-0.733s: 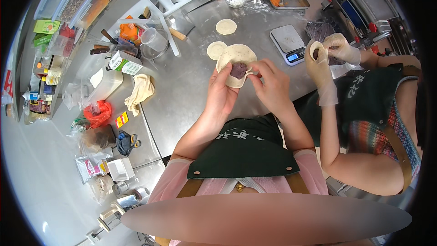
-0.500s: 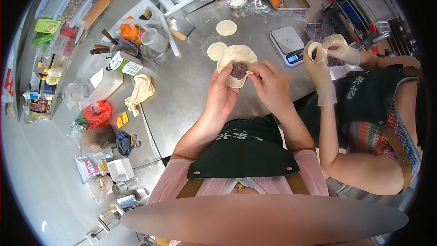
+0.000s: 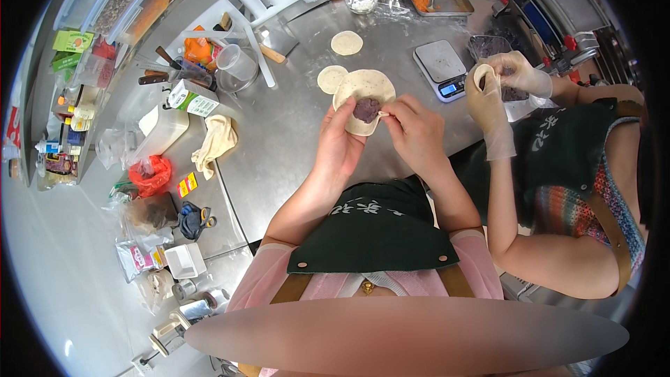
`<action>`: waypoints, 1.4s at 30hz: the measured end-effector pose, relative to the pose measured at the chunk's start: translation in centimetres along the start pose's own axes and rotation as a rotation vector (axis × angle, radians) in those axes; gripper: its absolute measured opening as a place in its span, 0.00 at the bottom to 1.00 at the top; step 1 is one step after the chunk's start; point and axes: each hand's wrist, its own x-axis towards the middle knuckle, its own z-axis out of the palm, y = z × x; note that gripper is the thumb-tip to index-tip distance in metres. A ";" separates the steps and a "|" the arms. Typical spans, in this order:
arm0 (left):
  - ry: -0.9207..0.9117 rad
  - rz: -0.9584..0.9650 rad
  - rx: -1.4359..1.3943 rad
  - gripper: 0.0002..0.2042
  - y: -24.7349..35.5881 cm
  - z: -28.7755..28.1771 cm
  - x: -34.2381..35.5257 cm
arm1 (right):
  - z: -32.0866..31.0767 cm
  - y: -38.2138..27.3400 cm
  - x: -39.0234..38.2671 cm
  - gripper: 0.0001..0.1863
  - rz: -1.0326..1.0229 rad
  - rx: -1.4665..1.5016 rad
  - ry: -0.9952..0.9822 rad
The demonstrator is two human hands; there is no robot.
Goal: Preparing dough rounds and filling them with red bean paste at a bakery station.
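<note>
1. Head view: the left hand (image 3: pixel 340 141) cradles a round, pale, flat dough wrapper (image 3: pixel 364 91) from below, fingers spread apart under it, above the grey steel worktable (image 3: pixel 293 132). A dark purple lump of filling (image 3: pixel 366 109) sits at the wrapper's centre.
2. The right hand (image 3: pixel 417 131) has thumb and forefinger pinched together on the wrapper's right edge.
3. To do this well, I judge the pleats should be small and even, the filling kept off the rim so that the seam seals, and the left palm cupped for support.
4. Two more small, pale dough discs (image 3: pixel 331 78) lie on the table just beyond; a co-worker's gloved hands (image 3: pixel 488 94) hold another piece near the white digital scale (image 3: pixel 441 66).
</note>
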 end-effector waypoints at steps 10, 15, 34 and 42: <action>0.009 0.026 0.061 0.12 -0.9 -0.5 0.7 | 0.1 0.0 -0.5 0.05 -0.006 -0.022 -0.012; 0.079 -0.003 0.087 0.13 -0.3 -0.4 0.3 | 0.2 -0.4 -0.3 0.06 -0.038 0.000 -0.013; 0.114 -0.029 0.138 0.13 -0.6 0.2 0.0 | 0.1 0.0 -0.8 0.07 0.016 0.053 -0.056; 0.131 0.026 0.103 0.14 -0.6 0.1 0.1 | 0.7 0.2 -0.9 0.13 0.223 0.071 0.020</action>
